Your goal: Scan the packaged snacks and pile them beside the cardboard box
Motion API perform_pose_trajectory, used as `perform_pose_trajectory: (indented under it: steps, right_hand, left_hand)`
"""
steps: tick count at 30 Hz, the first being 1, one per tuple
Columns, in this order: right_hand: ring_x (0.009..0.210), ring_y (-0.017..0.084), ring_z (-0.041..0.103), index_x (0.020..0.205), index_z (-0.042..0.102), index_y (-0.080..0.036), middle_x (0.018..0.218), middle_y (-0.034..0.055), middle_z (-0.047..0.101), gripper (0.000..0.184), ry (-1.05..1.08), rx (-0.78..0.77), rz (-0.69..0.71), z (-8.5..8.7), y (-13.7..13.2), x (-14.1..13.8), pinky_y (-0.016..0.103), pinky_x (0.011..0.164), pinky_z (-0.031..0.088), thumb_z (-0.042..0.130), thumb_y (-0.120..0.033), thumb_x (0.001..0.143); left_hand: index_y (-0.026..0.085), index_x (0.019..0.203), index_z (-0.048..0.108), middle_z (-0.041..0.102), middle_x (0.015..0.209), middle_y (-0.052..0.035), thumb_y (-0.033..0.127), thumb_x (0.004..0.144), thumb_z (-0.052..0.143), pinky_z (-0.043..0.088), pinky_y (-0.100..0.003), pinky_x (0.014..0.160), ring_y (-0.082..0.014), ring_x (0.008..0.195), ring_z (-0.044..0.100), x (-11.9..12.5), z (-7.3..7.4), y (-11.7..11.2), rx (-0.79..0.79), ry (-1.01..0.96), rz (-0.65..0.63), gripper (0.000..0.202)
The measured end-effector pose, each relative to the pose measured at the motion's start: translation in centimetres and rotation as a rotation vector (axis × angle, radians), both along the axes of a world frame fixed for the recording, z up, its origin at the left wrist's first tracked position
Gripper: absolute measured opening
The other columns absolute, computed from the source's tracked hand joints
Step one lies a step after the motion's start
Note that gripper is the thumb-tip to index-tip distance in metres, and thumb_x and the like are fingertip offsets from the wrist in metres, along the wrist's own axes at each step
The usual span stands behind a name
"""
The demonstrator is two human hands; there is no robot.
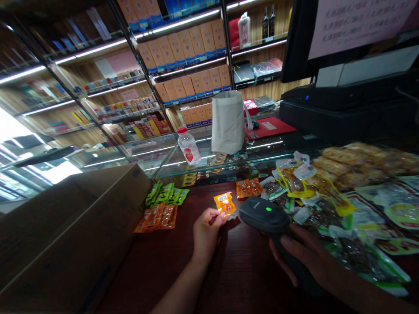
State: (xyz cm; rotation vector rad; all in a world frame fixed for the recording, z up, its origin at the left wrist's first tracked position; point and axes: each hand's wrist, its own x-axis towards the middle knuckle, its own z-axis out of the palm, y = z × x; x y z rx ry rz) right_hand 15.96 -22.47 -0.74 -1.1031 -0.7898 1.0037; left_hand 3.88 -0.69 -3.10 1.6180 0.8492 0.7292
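My left hand (205, 230) pinches a small orange snack packet (224, 203) by its lower edge, holding it up with the barcode label facing the scanner. My right hand (306, 255) grips the handle of a dark handheld barcode scanner (263, 214), whose green light is on. The scanner's head sits just right of the packet, almost touching it. Both hands hover over a dark wooden counter (229, 270).
A large cardboard box (68, 235) stands at the left. Orange packets (157, 216) and green packets (166, 194) lie beside it. A heap of packaged snacks (327, 196) fills the right. On the glass counter behind stand a bottle (188, 146) and a grey bag (227, 122); a monitor (350, 39) is upper right.
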Motion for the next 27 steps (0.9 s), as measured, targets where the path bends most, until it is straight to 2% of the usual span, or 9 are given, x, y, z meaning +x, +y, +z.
perform_pose_trajectory:
  steps: [6,11,13,16,19,22,24,27]
  right_hand:
    - [0.041,0.005,0.051,0.082,0.06,-0.015,0.068,-0.0006,0.06,0.041,-0.029,-0.034,-0.006,-0.1,-0.2,0.1,0.017,0.04,0.04,0.055,-0.055,0.092]
    - [0.039,0.006,0.05,0.079,0.061,-0.015,0.06,-0.0012,0.06,0.044,-0.026,-0.055,-0.024,-0.4,-0.3,0.1,0.018,0.041,0.04,0.056,-0.057,0.091]
    - [0.039,0.007,0.051,0.08,0.062,-0.015,0.061,-0.0004,0.062,0.045,-0.001,-0.069,-0.035,-0.6,-0.1,0.1,0.018,0.039,0.04,0.057,-0.059,0.089]
    - [0.037,0.007,0.051,0.083,0.06,-0.016,0.063,-0.0004,0.063,0.045,0.038,-0.084,-0.05,-0.8,0.2,0.2,0.017,0.035,0.039,0.061,-0.061,0.085]
    - [0.036,0.008,0.051,0.089,0.057,-0.018,0.065,-0.0004,0.064,0.046,0.1,-0.091,-0.071,-0.8,0.4,0.4,0.017,0.033,0.039,0.063,-0.063,0.082]
    - [0.037,0.009,0.052,0.092,0.056,-0.019,0.065,-0.001,0.064,0.044,0.126,-0.073,-0.082,-1.0,0.6,0.7,0.017,0.033,0.04,0.062,-0.062,0.084]
    - [0.037,0.008,0.052,0.09,0.057,-0.019,0.064,-0.0017,0.063,0.041,0.116,-0.049,-0.07,-1.2,0.7,0.8,0.017,0.034,0.041,0.059,-0.06,0.087]
    - [0.035,0.007,0.051,0.084,0.057,-0.018,0.062,-0.0026,0.061,0.042,0.093,-0.012,-0.04,-1.5,0.8,0.8,0.016,0.033,0.039,0.056,-0.059,0.09]
  left_hand:
    - [0.016,0.07,0.061,0.067,0.064,0.001,0.032,0.065,0.077,0.048,-0.02,0.056,-0.0131,0.058,0.064,0.2,-0.1,-0.4,-0.073,-0.09,0.037,0.023]
    - [0.015,0.078,0.065,0.07,0.073,-0.0011,0.034,0.069,0.075,0.051,-0.021,0.06,-0.0131,0.063,0.066,-0.9,1.9,0.8,-0.018,-0.133,0.105,0.023]
    - [0.014,0.083,0.066,0.07,0.072,-0.0015,0.034,0.069,0.076,0.052,-0.022,0.06,-0.0132,0.062,0.067,-2.5,3.1,2.3,0.005,-0.164,0.174,0.026]
    - [0.013,0.086,0.065,0.071,0.07,-0.0022,0.03,0.067,0.078,0.053,-0.023,0.058,-0.0139,0.059,0.067,-6.1,4.9,5.2,-0.01,-0.218,0.314,0.029]
    - [0.013,0.088,0.063,0.07,0.067,-0.002,0.016,0.072,0.074,0.055,-0.023,0.058,-0.0136,0.057,0.068,-10.4,6.2,7.9,-0.055,-0.251,0.505,0.019]
    - [0.012,0.088,0.063,0.07,0.064,-0.0052,0.007,0.079,0.066,0.056,-0.021,0.055,-0.0136,0.055,0.068,-13.6,7.1,9.9,-0.11,-0.189,0.571,0.011]
    - [0.01,0.085,0.062,0.07,0.062,-0.0065,0.001,0.081,0.063,0.056,-0.02,0.053,-0.0129,0.052,0.067,-14.8,7.4,10.9,-0.141,-0.142,0.599,0.01]
    - [0.008,0.08,0.062,0.068,0.058,-0.0078,-0.004,0.081,0.059,0.055,-0.019,0.049,-0.0124,0.046,0.065,-15.2,7.3,11.9,-0.179,-0.079,0.639,0.012]
